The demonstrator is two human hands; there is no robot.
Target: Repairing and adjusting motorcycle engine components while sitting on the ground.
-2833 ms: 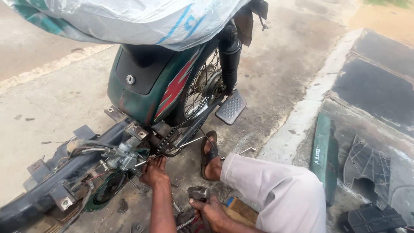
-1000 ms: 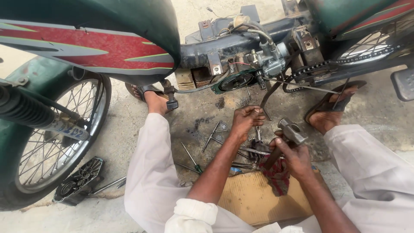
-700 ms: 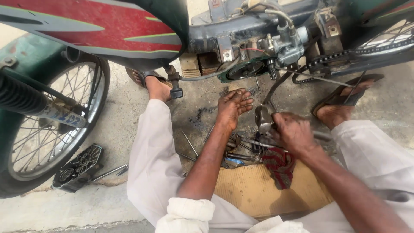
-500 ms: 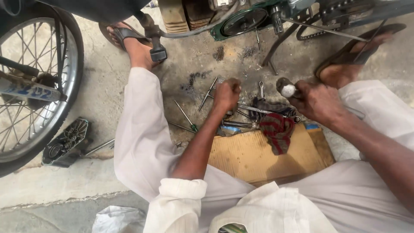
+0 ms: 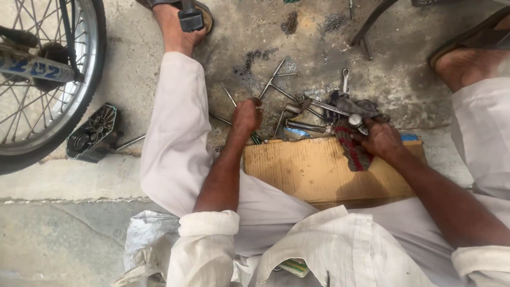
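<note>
Tools (image 5: 297, 114) lie scattered on the stained concrete floor (image 5: 404, 74) between the person's spread legs, just beyond a flat piece of cardboard (image 5: 313, 170). The left hand (image 5: 247, 114) is down among them at the left end of the scatter, fingers curled shut around a thin metal shaft that looks like one end of the T-handle wrench (image 5: 273, 82); the wrench runs away from the hand toward the far side. Whether the hand grips that wrench or another rod under it cannot be told for sure. The right hand (image 5: 380, 139) rests at the far right edge of the cardboard, fingers closed on a small silver socket (image 5: 355, 120), with a red rag (image 5: 350, 149) bunched under and beside the palm. Between the two hands lie several spanners and a dark cloth (image 5: 348, 103), touching one another in a heap. A small ring spanner (image 5: 345, 79) lies apart, farther away. At far left stands a spoked wheel (image 5: 42, 79), and near it on the floor a black engine cover (image 5: 93, 133). The left foot (image 5: 178, 24) in a sandal sits at the far side.
</note>
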